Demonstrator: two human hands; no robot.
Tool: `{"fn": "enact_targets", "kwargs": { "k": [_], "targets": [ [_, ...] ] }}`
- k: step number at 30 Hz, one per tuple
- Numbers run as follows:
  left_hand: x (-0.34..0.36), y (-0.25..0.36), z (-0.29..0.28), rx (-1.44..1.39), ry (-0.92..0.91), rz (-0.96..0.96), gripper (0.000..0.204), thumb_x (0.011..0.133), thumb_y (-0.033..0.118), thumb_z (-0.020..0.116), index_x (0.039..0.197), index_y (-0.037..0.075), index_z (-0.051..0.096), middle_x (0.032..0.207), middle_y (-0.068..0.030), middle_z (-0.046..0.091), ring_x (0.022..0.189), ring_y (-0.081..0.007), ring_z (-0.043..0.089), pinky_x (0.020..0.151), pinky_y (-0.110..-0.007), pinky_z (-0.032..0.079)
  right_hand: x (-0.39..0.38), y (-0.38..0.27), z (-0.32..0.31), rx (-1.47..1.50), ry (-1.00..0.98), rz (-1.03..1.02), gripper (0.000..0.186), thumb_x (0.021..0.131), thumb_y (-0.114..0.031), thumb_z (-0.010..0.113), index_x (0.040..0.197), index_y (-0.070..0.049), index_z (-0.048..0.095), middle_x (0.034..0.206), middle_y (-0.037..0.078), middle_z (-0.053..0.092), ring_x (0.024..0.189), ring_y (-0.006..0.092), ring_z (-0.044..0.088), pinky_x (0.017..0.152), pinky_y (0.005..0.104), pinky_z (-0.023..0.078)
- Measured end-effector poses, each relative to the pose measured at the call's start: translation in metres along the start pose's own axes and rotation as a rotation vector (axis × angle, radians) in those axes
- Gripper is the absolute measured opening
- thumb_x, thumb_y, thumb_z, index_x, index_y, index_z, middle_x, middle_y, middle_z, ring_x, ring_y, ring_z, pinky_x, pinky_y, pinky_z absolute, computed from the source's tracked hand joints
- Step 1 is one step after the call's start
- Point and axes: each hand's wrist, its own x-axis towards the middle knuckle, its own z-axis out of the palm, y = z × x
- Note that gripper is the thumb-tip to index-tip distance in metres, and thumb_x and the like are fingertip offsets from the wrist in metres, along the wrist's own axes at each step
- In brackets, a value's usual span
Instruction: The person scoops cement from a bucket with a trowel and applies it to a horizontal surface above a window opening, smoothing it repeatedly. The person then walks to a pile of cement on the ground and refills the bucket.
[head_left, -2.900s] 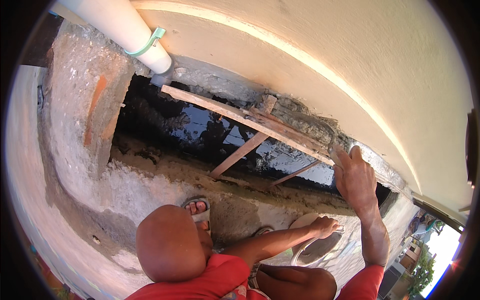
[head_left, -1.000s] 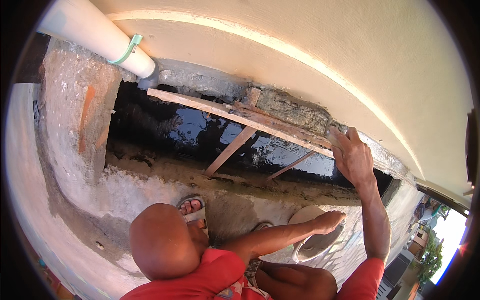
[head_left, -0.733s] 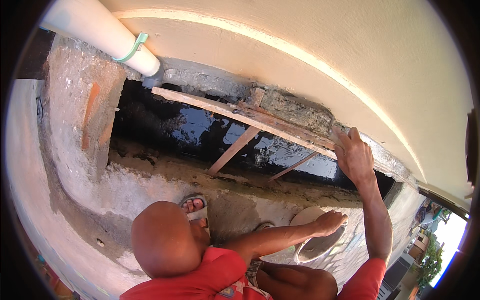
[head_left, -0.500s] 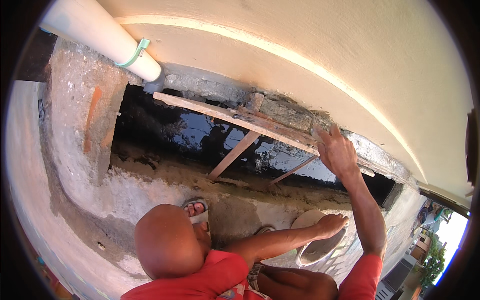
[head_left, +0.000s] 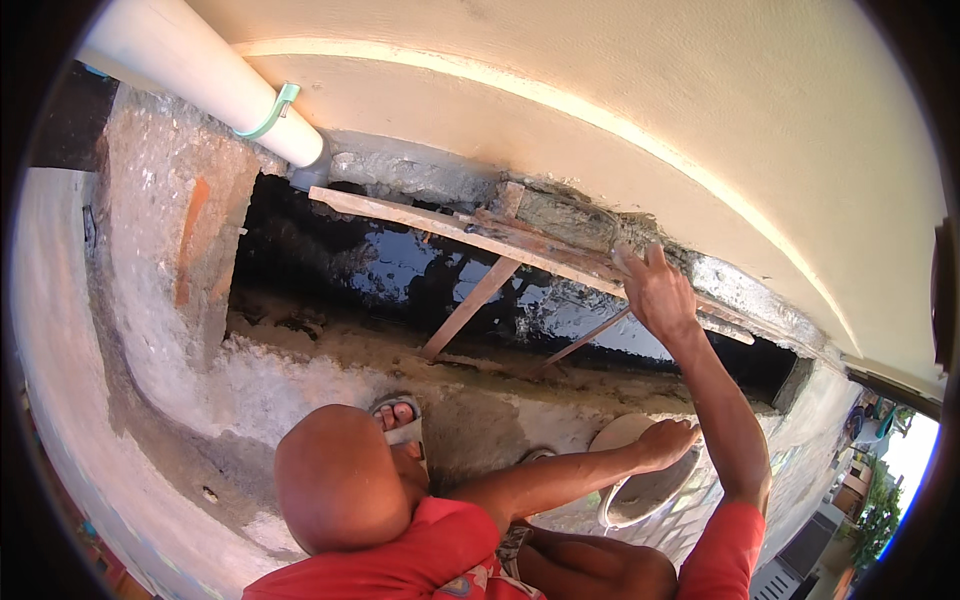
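My right hand (head_left: 660, 295) is closed on a pale-handled tool (head_left: 627, 258), apparently a trowel, against a strip of wet grey mortar (head_left: 565, 220) along the wall's broken base. Its blade is hard to make out. Beside this strip lies a long wooden plank (head_left: 400, 210) over the dark water-filled drain (head_left: 380, 260), with narrower battens (head_left: 470, 310) slanting down to the near side. My left hand (head_left: 665, 445) is closed on the rim of a bucket (head_left: 640, 492) with grey residue inside, on the concrete beside my bent legs.
A white pipe (head_left: 230, 85) with a grey elbow and green clamp runs into the drain at upper left. The cream wall (head_left: 600, 60) borders its far side. A rough concrete ledge (head_left: 180, 300) surrounds the left end and near side. Clutter (head_left: 855, 470) and plants stand at the far right.
My right hand with the tool has moved left and up along the mortar strip from the plank's right part. My left hand stays at the bucket. The view has shifted slightly.
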Motion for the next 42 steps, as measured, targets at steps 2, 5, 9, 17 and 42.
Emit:
{"fn": "enact_targets", "kwargs": {
  "k": [2, 5, 9, 17, 42],
  "targets": [
    [-0.002, -0.002, -0.001, -0.013, 0.037, 0.033, 0.021, 0.091, 0.009, 0.049, 0.106, -0.002, 0.059, 0.091, -0.0233, 0.066, 0.087, -0.0391, 0.068, 0.076, -0.049, 0.055, 0.000, 0.001, -0.009, -0.012, -0.030, 0.014, 0.046, 0.085, -0.008, 0.065, 0.129, -0.018, 0.056, 0.094, 0.015, 0.051, 0.073, 0.0337, 0.065, 0.055, 0.0446, 0.055],
    [-0.006, 0.000, -0.009, 0.036, -0.012, -0.005, 0.031, 0.083, -0.002, 0.056, 0.114, -0.003, 0.057, 0.090, -0.0216, 0.065, 0.084, -0.0378, 0.068, 0.074, -0.047, 0.056, -0.015, -0.006, -0.029, 0.167, 0.045, 0.045, 0.045, 0.085, -0.011, 0.067, 0.128, -0.018, 0.058, 0.093, 0.014, 0.052, 0.071, 0.0336, 0.065, 0.059, 0.0462, 0.056],
    [-0.002, 0.001, -0.008, 0.084, -0.029, 0.010, 0.035, 0.083, -0.002, 0.056, 0.118, -0.003, 0.055, 0.088, -0.0204, 0.065, 0.081, -0.0368, 0.068, 0.073, -0.046, 0.056, -0.024, 0.004, -0.024, 0.130, -0.085, 0.048, 0.045, 0.084, -0.011, 0.070, 0.128, -0.015, 0.060, 0.093, 0.014, 0.054, 0.073, 0.0342, 0.065, 0.064, 0.0445, 0.056],
    [-0.008, 0.007, -0.019, 0.009, -0.042, -0.003, 0.023, 0.086, 0.002, 0.052, 0.108, -0.003, 0.059, 0.091, -0.0232, 0.066, 0.087, -0.0387, 0.068, 0.078, -0.047, 0.055, -0.042, 0.003, -0.026, 0.259, -0.057, 0.084, 0.046, 0.082, -0.010, 0.070, 0.127, -0.015, 0.062, 0.093, 0.013, 0.055, 0.076, 0.0348, 0.066, 0.064, 0.0464, 0.055],
    [0.000, 0.003, -0.017, 0.039, -0.007, 0.011, 0.032, 0.082, -0.003, 0.052, 0.113, -0.002, 0.063, 0.088, -0.0228, 0.067, 0.081, -0.0381, 0.068, 0.074, -0.048, 0.053, -0.045, 0.051, -0.002, 0.175, -0.075, 0.031, 0.048, 0.082, -0.014, 0.069, 0.129, -0.021, 0.060, 0.097, 0.013, 0.055, 0.071, 0.0347, 0.066, 0.064, 0.0462, 0.057]
  ]
}}
